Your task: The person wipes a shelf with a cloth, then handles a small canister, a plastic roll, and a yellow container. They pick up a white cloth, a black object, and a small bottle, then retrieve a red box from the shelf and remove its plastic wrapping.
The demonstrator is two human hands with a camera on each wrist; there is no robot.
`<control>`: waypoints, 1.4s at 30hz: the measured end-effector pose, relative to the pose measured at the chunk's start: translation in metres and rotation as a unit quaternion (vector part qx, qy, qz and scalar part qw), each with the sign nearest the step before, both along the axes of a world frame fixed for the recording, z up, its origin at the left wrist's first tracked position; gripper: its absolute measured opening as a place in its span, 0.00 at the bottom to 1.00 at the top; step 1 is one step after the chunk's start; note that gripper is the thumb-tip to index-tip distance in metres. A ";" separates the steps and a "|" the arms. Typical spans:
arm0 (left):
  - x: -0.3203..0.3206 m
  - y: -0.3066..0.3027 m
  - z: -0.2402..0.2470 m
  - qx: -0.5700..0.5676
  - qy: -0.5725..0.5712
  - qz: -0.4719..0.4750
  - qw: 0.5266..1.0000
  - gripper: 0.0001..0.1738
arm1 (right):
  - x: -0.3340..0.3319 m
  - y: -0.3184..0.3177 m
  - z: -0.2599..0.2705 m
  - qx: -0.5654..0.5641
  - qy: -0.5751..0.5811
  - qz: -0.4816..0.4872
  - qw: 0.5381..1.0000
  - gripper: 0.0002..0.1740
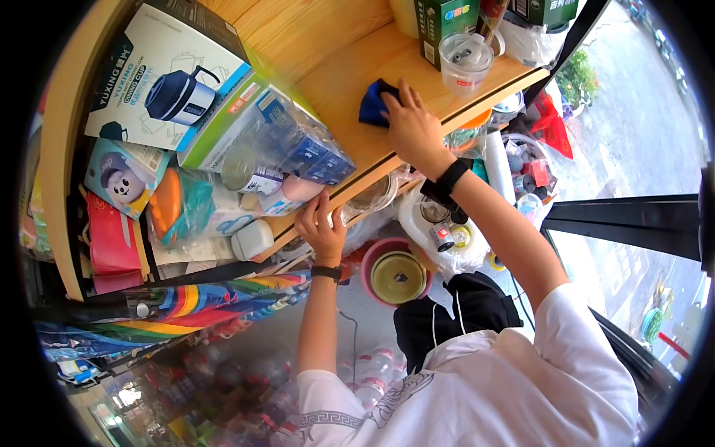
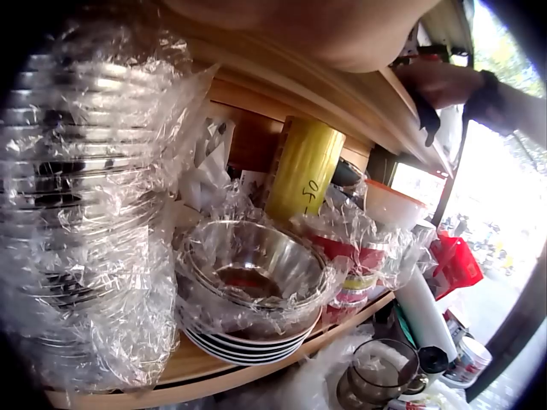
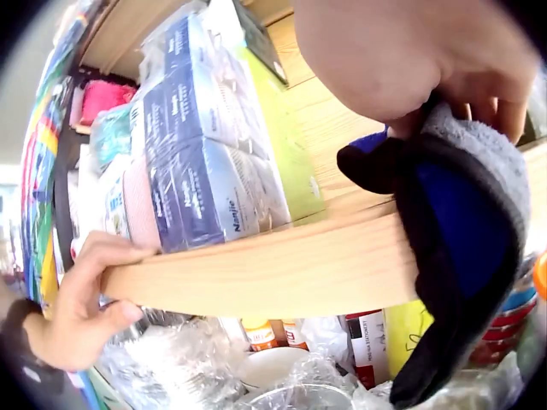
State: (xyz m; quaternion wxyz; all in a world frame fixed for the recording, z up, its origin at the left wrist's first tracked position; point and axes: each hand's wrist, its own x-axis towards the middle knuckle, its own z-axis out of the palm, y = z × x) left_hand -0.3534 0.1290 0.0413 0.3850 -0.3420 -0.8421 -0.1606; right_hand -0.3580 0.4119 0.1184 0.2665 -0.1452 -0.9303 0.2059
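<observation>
My right hand is on the upper wooden shelf, pinching a blue cloth with black edging. Seen from the right wrist, the cloth shows a grey fuzzy side and droops over the board's front edge. Farther left, my left hand grips the front edge of the same shelf. Its fingers lie on top and its thumb is underneath in the right wrist view. Close beside the left hand are packs of Nanjie tissues in clear wrap.
A boxed dining cup stands left on the shelf; a clear plastic cup stands near its right end. On the shelf below are plastic-wrapped steel bowls and a tall wrapped stack. Nested basins sit on the floor.
</observation>
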 end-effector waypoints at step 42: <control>-0.003 -0.004 -0.005 0.015 0.012 -0.008 1.000 0.24 | 0.028 0.009 0.025 0.160 -0.260 0.139 0.942 0.17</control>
